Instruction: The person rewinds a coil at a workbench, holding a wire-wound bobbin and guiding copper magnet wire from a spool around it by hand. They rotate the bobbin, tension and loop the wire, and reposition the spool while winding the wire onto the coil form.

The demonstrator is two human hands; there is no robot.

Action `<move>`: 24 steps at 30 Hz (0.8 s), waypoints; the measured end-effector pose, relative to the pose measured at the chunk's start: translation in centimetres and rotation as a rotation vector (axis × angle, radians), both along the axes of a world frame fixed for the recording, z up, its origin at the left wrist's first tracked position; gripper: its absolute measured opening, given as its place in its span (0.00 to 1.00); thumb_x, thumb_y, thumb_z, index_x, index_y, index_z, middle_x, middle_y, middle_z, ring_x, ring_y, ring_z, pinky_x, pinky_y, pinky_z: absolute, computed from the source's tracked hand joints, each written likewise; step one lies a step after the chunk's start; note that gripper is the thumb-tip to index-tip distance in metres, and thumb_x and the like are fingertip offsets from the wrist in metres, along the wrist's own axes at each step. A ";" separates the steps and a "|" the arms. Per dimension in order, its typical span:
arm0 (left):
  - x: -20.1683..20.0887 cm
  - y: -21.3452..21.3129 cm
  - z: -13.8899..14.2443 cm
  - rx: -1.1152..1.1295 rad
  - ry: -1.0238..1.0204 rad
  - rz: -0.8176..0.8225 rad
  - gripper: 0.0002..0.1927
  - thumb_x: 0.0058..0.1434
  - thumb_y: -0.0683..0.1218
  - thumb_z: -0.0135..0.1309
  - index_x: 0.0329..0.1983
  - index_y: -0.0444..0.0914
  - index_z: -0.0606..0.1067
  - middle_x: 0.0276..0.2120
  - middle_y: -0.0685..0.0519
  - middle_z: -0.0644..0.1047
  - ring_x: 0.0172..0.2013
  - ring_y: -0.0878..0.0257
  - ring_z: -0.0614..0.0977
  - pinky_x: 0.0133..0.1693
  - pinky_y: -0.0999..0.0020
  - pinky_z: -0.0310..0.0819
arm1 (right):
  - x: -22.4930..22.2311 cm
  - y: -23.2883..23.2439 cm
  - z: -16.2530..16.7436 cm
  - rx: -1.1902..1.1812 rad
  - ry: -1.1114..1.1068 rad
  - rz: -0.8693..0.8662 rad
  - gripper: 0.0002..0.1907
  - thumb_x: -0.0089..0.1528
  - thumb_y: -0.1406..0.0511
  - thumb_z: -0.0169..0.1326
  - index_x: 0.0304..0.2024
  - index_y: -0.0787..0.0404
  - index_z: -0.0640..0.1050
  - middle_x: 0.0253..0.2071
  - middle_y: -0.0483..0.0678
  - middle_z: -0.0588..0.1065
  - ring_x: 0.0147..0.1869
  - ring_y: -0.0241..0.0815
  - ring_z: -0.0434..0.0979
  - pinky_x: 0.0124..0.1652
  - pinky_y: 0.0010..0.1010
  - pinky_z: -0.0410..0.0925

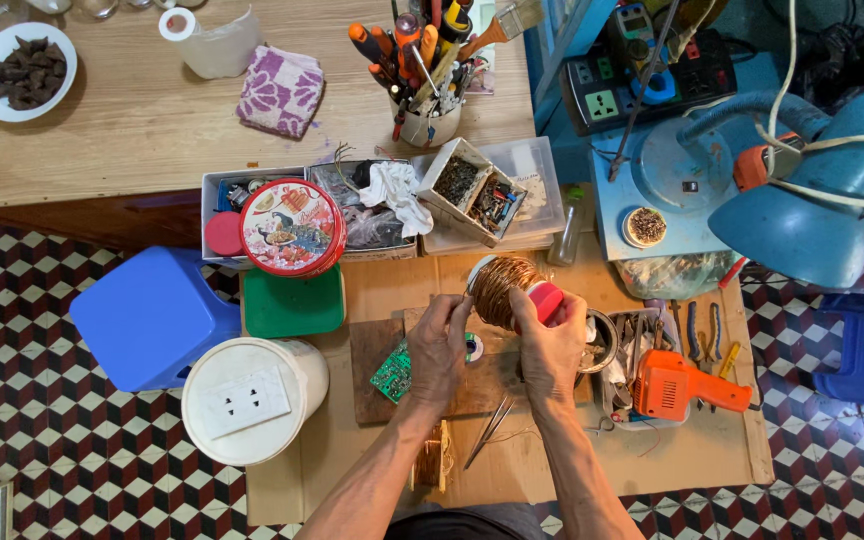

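Centrally, over a wooden board (pixel 472 390) on a sheet of cardboard (pixel 672 450) spread on the tiled floor: one spool of copper wire (pixel 500 288), wound thick and glossy, reddish-brown, with a red end cap (pixel 546 301) facing right.

Right hand (pixel 550 345): grip closed around the spool's near side, fingers curled against the winding just beside the cap. Left hand (pixel 439 345): fingers pinched together at the spool's left edge; a strand of wire may sit between them, but it is too fine to tell.

Risk, as judged: the spool is held off the board, so a slackened grip could let it roll or drop onto the green circuit board (pixel 391 371) just left of the hands; loose turns could also spring off the winding and tangle.

Adjacent items: tweezers (pixel 489 430) near the wrists; orange soldering gun (pixel 687 385) to the right; red round tin (pixel 292 227) and green box (pixel 293 305) to the far left; white bucket (pixel 252 400) with a socket plate on its lid; blue stool (pixel 152 315); cup of screwdrivers (pixel 422 75) on the wooden counter (pixel 132 130) at the far side.
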State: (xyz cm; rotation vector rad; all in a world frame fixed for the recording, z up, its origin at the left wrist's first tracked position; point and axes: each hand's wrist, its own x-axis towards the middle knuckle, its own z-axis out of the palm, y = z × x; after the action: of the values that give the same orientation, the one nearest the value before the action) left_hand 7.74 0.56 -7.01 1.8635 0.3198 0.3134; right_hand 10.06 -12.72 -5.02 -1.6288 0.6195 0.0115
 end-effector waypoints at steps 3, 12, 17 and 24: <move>-0.2 -0.6 -0.4 -0.048 0.022 0.015 0.06 0.69 0.43 0.54 0.41 0.33 0.76 0.31 0.47 0.81 0.29 0.62 0.83 0.32 0.69 0.75 | 0.3 0.3 0.0 -0.058 0.005 -0.010 0.29 0.57 0.55 0.67 0.50 0.66 0.70 0.41 0.48 0.75 0.40 0.34 0.74 0.40 0.26 0.70; -1.4 -0.1 -6.7 -0.526 0.403 0.224 0.22 0.75 0.53 0.47 0.41 0.28 0.78 0.30 0.45 0.77 0.32 0.60 0.76 0.36 0.62 0.71 | -0.2 4.1 -3.0 -0.431 -0.008 0.228 0.35 0.54 0.53 0.68 0.52 0.68 0.70 0.42 0.57 0.78 0.45 0.51 0.80 0.47 0.38 0.72; -2.5 3.7 -8.4 -0.828 0.359 0.357 0.28 0.69 0.58 0.40 0.63 0.35 0.70 0.55 0.47 0.76 0.53 0.60 0.79 0.52 0.66 0.75 | -0.3 10.0 -3.3 -0.522 -0.027 0.416 0.38 0.51 0.52 0.68 0.55 0.66 0.69 0.46 0.64 0.76 0.48 0.60 0.80 0.46 0.46 0.72; -0.7 5.9 -2.6 -0.753 0.215 0.285 0.34 0.69 0.55 0.37 0.77 0.42 0.53 0.64 0.47 0.71 0.63 0.55 0.74 0.59 0.64 0.69 | 3.3 13.4 0.8 -0.566 -0.013 0.482 0.38 0.51 0.51 0.67 0.53 0.67 0.69 0.48 0.65 0.75 0.49 0.62 0.79 0.47 0.48 0.72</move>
State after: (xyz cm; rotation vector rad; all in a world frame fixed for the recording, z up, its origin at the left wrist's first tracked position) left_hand 7.06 6.41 -9.59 1.1054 0.7426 0.1488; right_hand 13.32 0.67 -4.19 -2.2954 0.2081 0.1932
